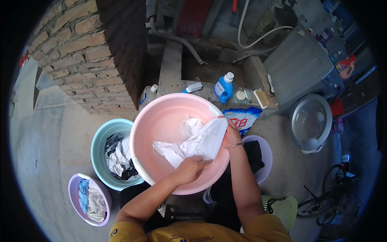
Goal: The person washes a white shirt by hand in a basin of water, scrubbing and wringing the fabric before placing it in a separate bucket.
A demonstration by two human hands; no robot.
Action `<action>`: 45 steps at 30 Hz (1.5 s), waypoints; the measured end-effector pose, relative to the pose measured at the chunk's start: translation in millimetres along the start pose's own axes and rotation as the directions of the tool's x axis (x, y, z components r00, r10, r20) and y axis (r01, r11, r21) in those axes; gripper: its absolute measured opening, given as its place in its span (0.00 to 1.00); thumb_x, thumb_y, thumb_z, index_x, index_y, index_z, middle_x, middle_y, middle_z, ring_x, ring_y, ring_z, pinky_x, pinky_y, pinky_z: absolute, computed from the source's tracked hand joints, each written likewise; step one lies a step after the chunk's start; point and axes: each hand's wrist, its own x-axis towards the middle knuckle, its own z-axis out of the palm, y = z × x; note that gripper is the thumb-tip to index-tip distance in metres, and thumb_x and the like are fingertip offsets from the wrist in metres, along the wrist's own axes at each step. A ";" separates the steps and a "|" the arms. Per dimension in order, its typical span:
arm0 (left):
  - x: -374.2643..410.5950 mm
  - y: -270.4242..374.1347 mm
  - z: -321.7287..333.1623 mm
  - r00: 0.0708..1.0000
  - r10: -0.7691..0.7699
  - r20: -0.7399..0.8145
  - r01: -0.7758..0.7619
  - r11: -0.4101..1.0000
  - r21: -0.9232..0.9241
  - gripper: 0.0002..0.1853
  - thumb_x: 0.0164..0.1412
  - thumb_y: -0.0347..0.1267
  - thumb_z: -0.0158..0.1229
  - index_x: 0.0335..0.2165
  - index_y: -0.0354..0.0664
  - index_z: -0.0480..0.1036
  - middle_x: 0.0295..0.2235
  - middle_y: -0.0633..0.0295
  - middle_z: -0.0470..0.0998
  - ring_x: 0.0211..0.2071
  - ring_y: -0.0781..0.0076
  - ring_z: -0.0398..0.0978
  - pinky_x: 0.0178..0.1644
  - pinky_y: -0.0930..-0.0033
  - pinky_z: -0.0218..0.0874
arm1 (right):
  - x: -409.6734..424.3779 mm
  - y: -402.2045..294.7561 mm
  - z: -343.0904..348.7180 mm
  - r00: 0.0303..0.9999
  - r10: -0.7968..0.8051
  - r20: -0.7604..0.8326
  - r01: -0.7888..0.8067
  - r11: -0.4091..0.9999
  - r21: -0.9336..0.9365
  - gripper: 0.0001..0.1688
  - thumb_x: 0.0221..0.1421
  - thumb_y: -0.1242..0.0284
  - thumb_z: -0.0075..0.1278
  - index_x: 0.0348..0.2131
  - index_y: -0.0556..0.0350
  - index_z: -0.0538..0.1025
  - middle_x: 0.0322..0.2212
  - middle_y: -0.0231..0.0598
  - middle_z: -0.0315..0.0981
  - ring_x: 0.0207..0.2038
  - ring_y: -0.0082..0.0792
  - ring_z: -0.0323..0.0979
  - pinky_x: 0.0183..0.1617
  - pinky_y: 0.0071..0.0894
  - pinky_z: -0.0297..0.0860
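A large pink plastic basin [181, 189] with water in it stands in front of me. White wet cloth [196, 143] lies partly in the water, its right part raised towards the basin's right rim. My right hand [232, 133] grips the upper right edge of this cloth, near the rim; a thin bracelet circles that wrist. My left hand [192, 169] rests at the cloth's lower edge, over the basin, with the index finger stretched out towards the lower right corner. Whether its fingers pinch the fabric is not clear.
A teal basin [97, 154] and a purple basin [72, 193] with clothes stand left; a lilac basin [267, 157] with black cloth stands right. A blue detergent bottle [223, 89], a soap box [242, 96] and brushes [261, 98] lie on the concrete ledge. A front-loading washing machine [302, 66] has its door open.
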 end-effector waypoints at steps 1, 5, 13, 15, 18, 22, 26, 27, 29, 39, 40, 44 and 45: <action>-0.1 -0.1 1.9 1.000 0.002 0.009 -0.002 1.000 0.012 0.25 0.42 0.19 0.50 0.44 0.44 0.71 0.23 0.53 0.67 0.28 0.53 0.67 0.32 0.59 0.60 | 0.5 0.2 -2.4 1.000 0.011 0.009 -0.011 1.000 0.019 0.11 0.56 0.76 0.40 0.40 0.59 0.70 0.32 0.41 0.72 0.35 0.32 0.72 0.41 0.30 0.69; -1.8 -0.3 4.3 0.998 -0.016 0.062 0.013 0.999 0.039 0.28 0.42 0.19 0.49 0.47 0.45 0.68 0.25 0.54 0.66 0.29 0.55 0.67 0.34 0.60 0.60 | 2.8 0.6 -10.2 0.998 0.059 0.035 -0.061 0.996 0.065 0.13 0.56 0.75 0.40 0.41 0.58 0.70 0.34 0.42 0.72 0.37 0.35 0.71 0.43 0.34 0.68; -0.9 -3.8 8.4 0.995 0.000 0.102 -0.001 1.000 0.012 0.32 0.43 0.18 0.49 0.51 0.43 0.62 0.26 0.53 0.65 0.30 0.53 0.66 0.36 0.61 0.59 | 3.4 -0.7 -12.5 0.993 0.107 0.047 -0.113 0.982 0.152 0.13 0.56 0.73 0.40 0.41 0.57 0.69 0.35 0.41 0.71 0.38 0.37 0.70 0.44 0.36 0.67; -0.6 -4.3 7.7 0.993 -0.006 0.116 0.006 1.000 0.002 0.32 0.43 0.18 0.49 0.51 0.44 0.62 0.26 0.53 0.65 0.31 0.53 0.66 0.36 0.61 0.59 | 4.0 -0.1 -14.4 0.993 0.109 0.048 -0.115 0.981 0.155 0.13 0.56 0.73 0.40 0.41 0.57 0.69 0.35 0.42 0.71 0.39 0.37 0.70 0.44 0.37 0.67; -0.3 -2.5 5.3 0.992 -0.025 0.120 0.027 1.000 -0.009 0.31 0.44 0.20 0.49 0.51 0.45 0.63 0.27 0.53 0.67 0.32 0.54 0.66 0.37 0.61 0.60 | 6.0 0.9 -16.8 0.993 0.110 0.047 -0.117 0.980 0.159 0.13 0.56 0.72 0.41 0.41 0.57 0.69 0.36 0.42 0.71 0.39 0.37 0.70 0.45 0.38 0.67; 0.0 2.7 -0.3 0.994 -0.033 0.105 0.036 0.999 -0.026 0.29 0.45 0.21 0.51 0.50 0.44 0.64 0.27 0.53 0.67 0.33 0.54 0.67 0.37 0.61 0.60 | 8.2 1.5 -18.9 0.992 0.113 0.058 -0.122 0.976 0.179 0.13 0.56 0.72 0.41 0.41 0.57 0.69 0.36 0.43 0.71 0.39 0.38 0.70 0.46 0.39 0.67; 0.1 3.0 -1.2 0.996 -0.042 0.079 0.046 0.998 -0.048 0.26 0.45 0.22 0.53 0.48 0.42 0.66 0.30 0.52 0.69 0.33 0.53 0.68 0.38 0.62 0.61 | 4.6 -2.9 -12.5 0.999 0.048 0.007 -0.048 0.997 0.068 0.10 0.54 0.76 0.42 0.36 0.57 0.71 0.33 0.41 0.71 0.37 0.36 0.70 0.43 0.36 0.68; -0.2 2.9 -1.2 0.996 -0.048 0.078 0.052 0.997 -0.054 0.26 0.45 0.22 0.53 0.47 0.42 0.66 0.31 0.51 0.70 0.34 0.53 0.69 0.39 0.62 0.61 | 5.6 -3.1 -16.2 0.999 0.014 0.042 -0.013 1.000 -0.023 0.09 0.53 0.77 0.42 0.35 0.57 0.71 0.32 0.40 0.71 0.36 0.36 0.70 0.42 0.35 0.68; -1.8 0.9 4.7 0.996 -0.059 0.072 0.072 0.979 -0.191 0.22 0.47 0.22 0.53 0.45 0.40 0.68 0.34 0.54 0.72 0.35 0.61 0.71 0.40 0.67 0.62 | 4.1 -7.8 -23.5 0.998 -0.023 0.058 0.047 0.886 -0.462 0.08 0.51 0.80 0.40 0.32 0.58 0.72 0.31 0.40 0.71 0.35 0.34 0.70 0.40 0.32 0.67; -6.3 32.6 3.6 0.839 -0.104 0.534 0.482 0.597 -0.641 0.20 0.53 0.21 0.49 0.47 0.39 0.65 0.32 0.65 0.70 0.35 0.81 0.67 0.42 0.77 0.59 | -35.1 -40.0 -11.4 0.912 0.074 0.403 -0.026 0.992 -0.124 0.10 0.53 0.76 0.29 0.25 0.56 0.65 0.21 0.42 0.68 0.26 0.36 0.67 0.40 0.35 0.65; -7.3 18.3 10.0 0.837 -0.123 0.533 0.473 0.651 -0.594 0.19 0.54 0.21 0.48 0.46 0.38 0.65 0.31 0.65 0.70 0.35 0.80 0.67 0.42 0.77 0.59 | -40.1 -42.7 -9.0 0.926 0.079 0.369 -0.026 0.989 -0.145 0.10 0.52 0.77 0.29 0.25 0.57 0.64 0.19 0.41 0.65 0.23 0.35 0.66 0.36 0.34 0.66; -2.8 -30.9 -6.3 0.870 -0.233 0.436 0.442 0.760 -0.476 0.11 0.53 0.20 0.46 0.36 0.35 0.70 0.30 0.63 0.73 0.31 0.76 0.71 0.39 0.73 0.63 | -48.7 -55.3 -12.8 0.905 0.147 0.400 -0.026 0.956 -0.293 0.09 0.48 0.78 0.29 0.25 0.60 0.65 0.19 0.42 0.66 0.25 0.33 0.66 0.33 0.30 0.65; -0.6 -41.6 -16.9 0.863 -0.398 0.311 0.504 0.720 -0.478 0.10 0.52 0.20 0.47 0.34 0.35 0.71 0.29 0.63 0.73 0.27 0.76 0.71 0.35 0.73 0.64 | -50.7 -55.6 -13.5 0.907 0.184 0.378 -0.043 0.934 -0.354 0.10 0.48 0.79 0.30 0.25 0.61 0.66 0.19 0.41 0.66 0.25 0.32 0.66 0.34 0.29 0.65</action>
